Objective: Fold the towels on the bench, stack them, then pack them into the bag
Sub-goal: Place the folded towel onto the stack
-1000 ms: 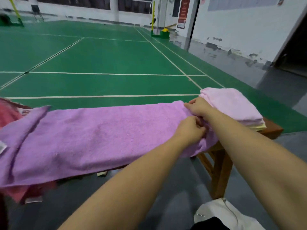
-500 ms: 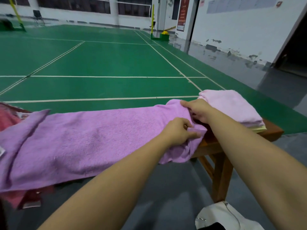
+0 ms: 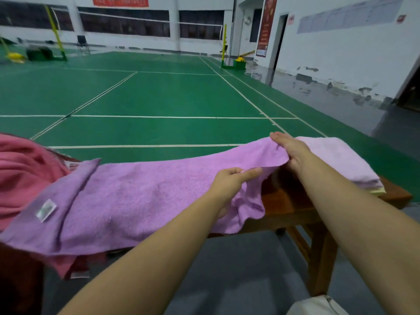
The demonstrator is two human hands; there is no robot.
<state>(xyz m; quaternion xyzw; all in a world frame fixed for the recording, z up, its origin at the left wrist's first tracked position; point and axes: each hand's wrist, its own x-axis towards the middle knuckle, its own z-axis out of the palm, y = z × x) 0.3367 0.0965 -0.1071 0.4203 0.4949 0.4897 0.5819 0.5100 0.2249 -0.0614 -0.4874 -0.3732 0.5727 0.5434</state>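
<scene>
Right now my left hand (image 3: 229,180) pinches the near corner of the purple towel (image 3: 141,196) spread along the desk (image 3: 293,208), and my right hand (image 3: 288,151) grips its far corner, lifted. If one corner slips, I judge the fold would land crooked, or the overhanging near edge might drag the towel toward the floor.

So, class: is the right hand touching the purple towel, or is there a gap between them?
Touching. The head view shows the right hand pinching the far right corner of the purple towel, cloth bunched under its fingers and lifted off the bench.
</scene>
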